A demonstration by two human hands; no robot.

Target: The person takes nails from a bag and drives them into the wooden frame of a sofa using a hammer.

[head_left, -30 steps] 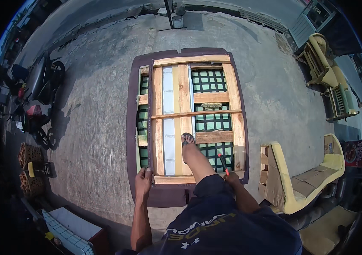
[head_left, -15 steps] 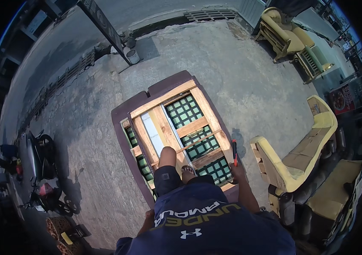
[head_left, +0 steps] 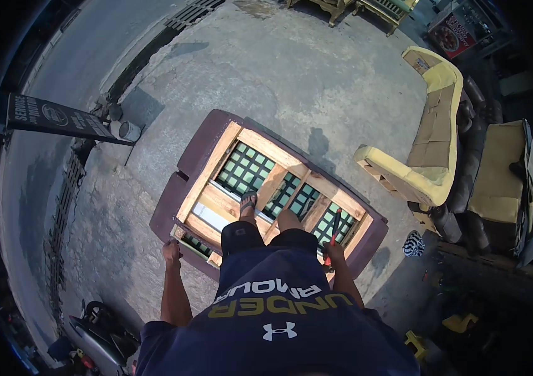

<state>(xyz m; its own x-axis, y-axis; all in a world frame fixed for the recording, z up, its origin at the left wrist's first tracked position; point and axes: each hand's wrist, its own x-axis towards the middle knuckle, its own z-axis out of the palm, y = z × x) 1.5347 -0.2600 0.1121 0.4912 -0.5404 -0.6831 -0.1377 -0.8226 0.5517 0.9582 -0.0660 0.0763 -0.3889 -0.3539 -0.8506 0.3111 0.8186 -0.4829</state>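
A purple upholstered piece (head_left: 192, 141) lies bottom-up below me, showing a wooden frame (head_left: 210, 167) and black webbing over green panels (head_left: 244, 170). My sandalled foot (head_left: 248, 202) rests on the frame. Near the piece's lower-left edge, my left hand (head_left: 172, 252) has its fingers closed; what they hold is too small to make out. My right hand (head_left: 333, 254) grips a red-and-black hand tool (head_left: 335, 227) that points upward over the right end of the webbing.
A stripped yellow-foam sofa (head_left: 435, 131) stands right, beside more seating (head_left: 498, 163) and a striped item (head_left: 413, 244). Wooden furniture (head_left: 379, 12) is at the top. A standing sign (head_left: 53, 118), bucket (head_left: 129, 131) and drain grate (head_left: 69, 207) line the left; a motorbike (head_left: 107, 332) is lower left.
My view has turned rightward, so the upholstered piece now lies diagonally and the motorbike has dropped to the lower left. Both hands have swung along, the right still holding the tool.
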